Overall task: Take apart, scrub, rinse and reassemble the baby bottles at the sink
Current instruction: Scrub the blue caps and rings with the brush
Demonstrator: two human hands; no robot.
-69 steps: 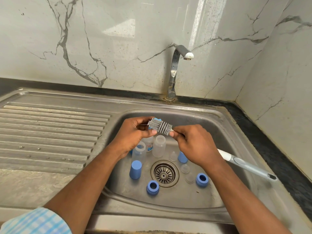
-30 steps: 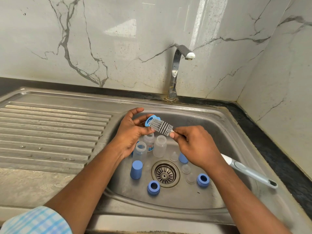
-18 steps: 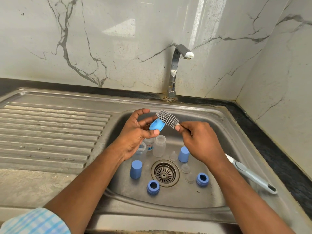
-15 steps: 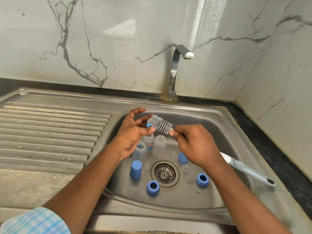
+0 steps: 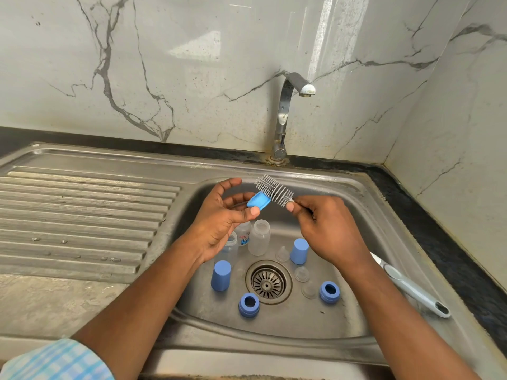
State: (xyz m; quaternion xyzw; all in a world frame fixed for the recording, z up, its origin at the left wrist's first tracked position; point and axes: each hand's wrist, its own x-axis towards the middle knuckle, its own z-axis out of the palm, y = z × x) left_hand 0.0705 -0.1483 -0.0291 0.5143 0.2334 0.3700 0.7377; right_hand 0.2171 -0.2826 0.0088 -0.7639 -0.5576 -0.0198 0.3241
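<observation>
Though behind left hand, upright bottles

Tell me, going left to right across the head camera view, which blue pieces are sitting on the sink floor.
Left blue cap → near blue ring → right blue cap → right blue ring.

Back wall: you face the glossy pale back wall, marble-look with dark grey veins.
Right wall: the right wall is the same veined stone and meets it at a corner.
Light: a soft bright patch shines high on the panels.
Bench: the dark stone bench runs behind and to the right of the steel sink.
Draining board: the ribbed steel draining board lies on your left.
Tap: the curved chrome tap stands at the back rim.
</observation>
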